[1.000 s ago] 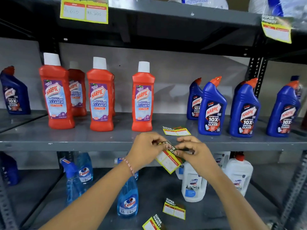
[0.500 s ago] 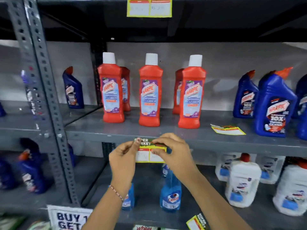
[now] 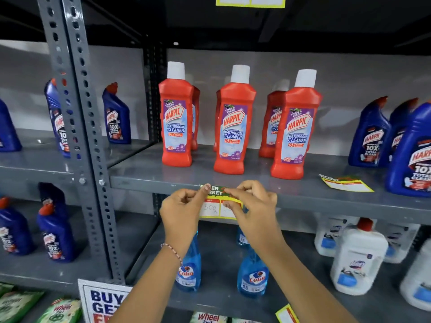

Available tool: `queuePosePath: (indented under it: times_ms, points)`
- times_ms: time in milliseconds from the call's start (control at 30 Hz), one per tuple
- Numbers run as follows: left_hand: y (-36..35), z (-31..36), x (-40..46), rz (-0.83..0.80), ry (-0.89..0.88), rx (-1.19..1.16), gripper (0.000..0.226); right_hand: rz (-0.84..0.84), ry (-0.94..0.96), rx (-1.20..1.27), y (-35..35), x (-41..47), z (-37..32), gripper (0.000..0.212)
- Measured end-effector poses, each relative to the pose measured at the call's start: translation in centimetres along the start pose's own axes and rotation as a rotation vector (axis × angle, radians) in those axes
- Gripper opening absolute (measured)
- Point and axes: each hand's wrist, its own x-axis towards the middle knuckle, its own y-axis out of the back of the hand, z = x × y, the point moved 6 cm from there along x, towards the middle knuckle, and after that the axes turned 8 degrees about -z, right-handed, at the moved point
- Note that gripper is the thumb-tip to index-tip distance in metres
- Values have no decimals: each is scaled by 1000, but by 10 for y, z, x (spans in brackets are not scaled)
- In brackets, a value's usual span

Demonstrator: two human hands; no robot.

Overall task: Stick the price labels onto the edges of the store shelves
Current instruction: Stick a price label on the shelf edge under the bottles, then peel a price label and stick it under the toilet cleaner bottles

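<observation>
A yellow price label (image 3: 213, 207) with a green "SUPER MARKET" header lies flat against the front edge of the grey middle shelf (image 3: 326, 201), below the red Harpic bottles (image 3: 234, 127). My left hand (image 3: 180, 212) presses its thumb on the label's top left corner. My right hand (image 3: 253, 206) covers the label's right half with its fingertips on the top edge. A spare label (image 3: 345, 183) lies on the shelf top to the right. Another label (image 3: 250, 1) hangs on the upper shelf's edge.
A grey perforated upright (image 3: 79, 136) stands at the left. Blue Harpic bottles (image 3: 373, 136) flank the red ones. Below stand Colin spray bottles (image 3: 253, 276) and white jugs (image 3: 356, 257). A "BUY GET" sign (image 3: 105, 301) and one more loose label (image 3: 288, 314) sit low down.
The label went from held tilted between both hands to pressed flat on the shelf edge under the red bottles. The view has swung left and closer.
</observation>
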Motion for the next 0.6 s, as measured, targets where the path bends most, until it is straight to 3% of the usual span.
queuePosePath:
  times_ms: [133, 267, 367, 467, 600]
  points:
    - [13, 10, 4, 125, -66, 139, 46, -15, 15, -75, 1, -7, 1, 30]
    - [7, 25, 2, 124, -171, 176, 35, 40, 26, -232, 10, -11, 4, 50]
    - [-5, 42, -7, 134, -298, 198, 35, 89, 25, -208, 33, -18, 13, 57]
    - [-38, 62, -20, 19, -356, 126, 33, 174, -9, -116, 76, -20, 30, 58]
    - [-126, 77, -35, -303, -266, 7, 18, 233, -157, -124, 135, -11, 89, 36]
